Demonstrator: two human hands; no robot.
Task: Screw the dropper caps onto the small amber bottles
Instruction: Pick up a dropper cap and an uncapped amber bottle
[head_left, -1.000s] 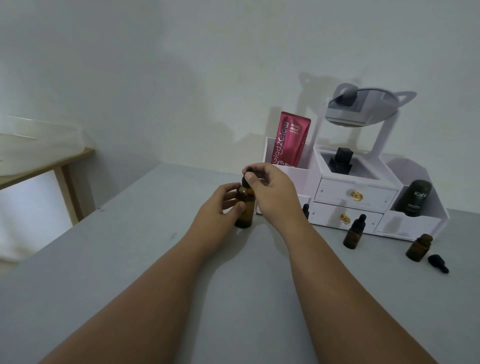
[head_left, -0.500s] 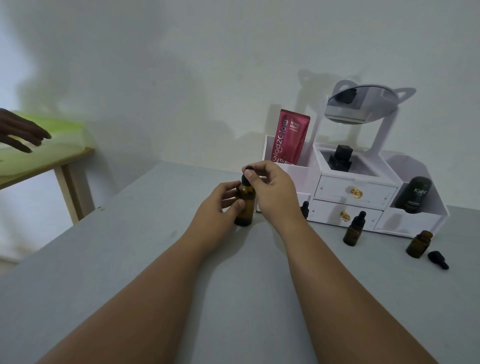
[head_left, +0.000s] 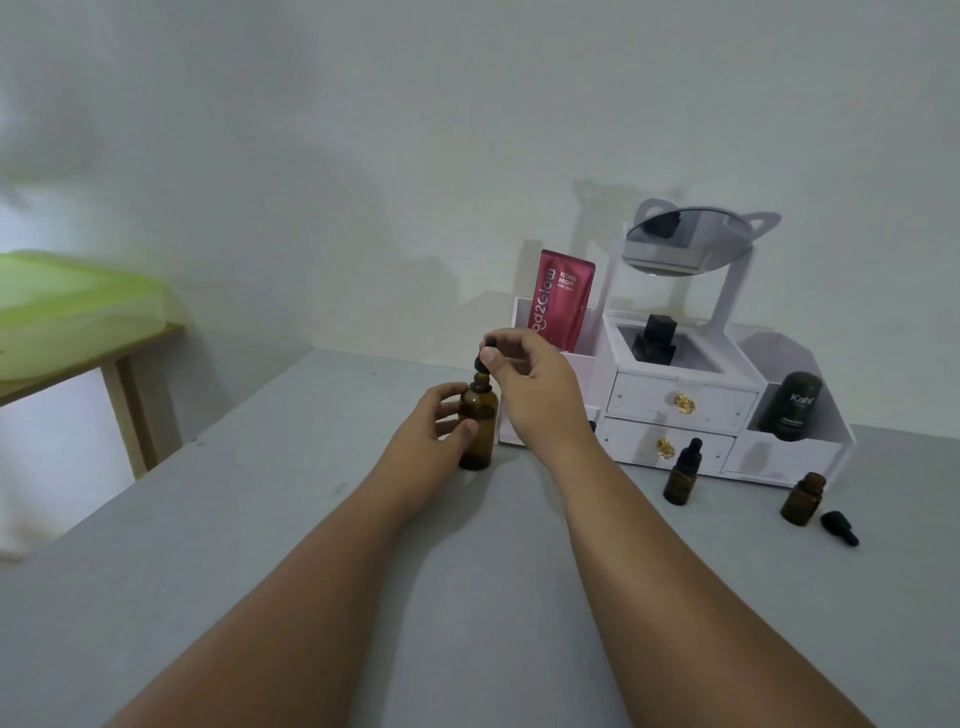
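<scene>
Left hand (head_left: 434, 423) wraps the large amber bottle (head_left: 478, 423), fingers (head_left: 457, 430) clenched around its body, bottle upright on the grey table (head_left: 260, 519) just left of the white organizer (head_left: 675, 410). Right hand (head_left: 530, 384) pinches the black dropper cap (head_left: 483, 358) by its bulb between thumb and fingertips, cap sitting at the bottle's mouth; can't tell whether the threads are engaged. Right forearm crosses in front of the organizer's lower left corner. Small amber bottle with dropper cap on (head_left: 683, 473) stands on the table just in front of the organizer's lower drawer (head_left: 665, 447). Second small amber bottle (head_left: 803, 499), uncapped, stands in front of the organizer's right end, with a loose black dropper cap (head_left: 839, 527) lying on its side just right of it, close but apparently not touching. In the organizer: red Glad2Glow pouch (head_left: 558, 299) upright in the left compartment, black square-capped bottle (head_left: 655, 340) in the centre tray, dark Kahf container (head_left: 792, 405) in the right compartment, cat-ear mirror (head_left: 691, 244) tilted above. Far left of the organizer, a wooden side table (head_left: 104, 358) carries something green and blurred (head_left: 67, 301).
</scene>
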